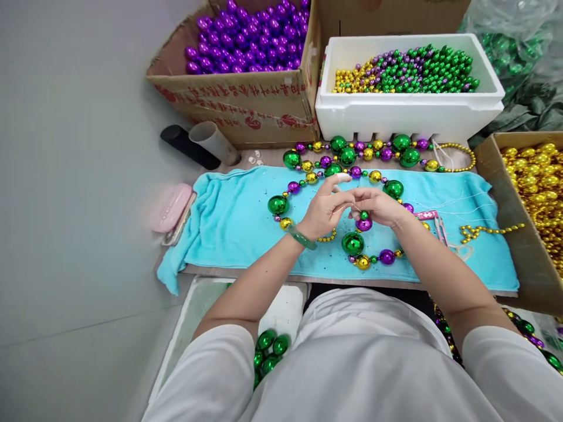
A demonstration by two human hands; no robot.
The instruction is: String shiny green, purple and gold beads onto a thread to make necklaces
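My left hand (324,210), with a green bangle (302,237) at its wrist and a white wrap on one finger, pinches a thin string (354,207). Close against it, my right hand (375,205) has its fingers closed at the same string, just above a small green bead and a purple bead (364,224). These belong to a bead strand (352,244) with green, purple and gold balls, which loops over the blue towel (233,228) beneath both hands. The fingertips partly hide the string's end.
Behind the towel lie more bead strands (347,155). A carton of purple beads (237,111), a white foam box (409,114) of small beads and a carton of gold beads (497,170) surround the work area. Tweezers (441,230) and a gold bead chain (492,230) lie right.
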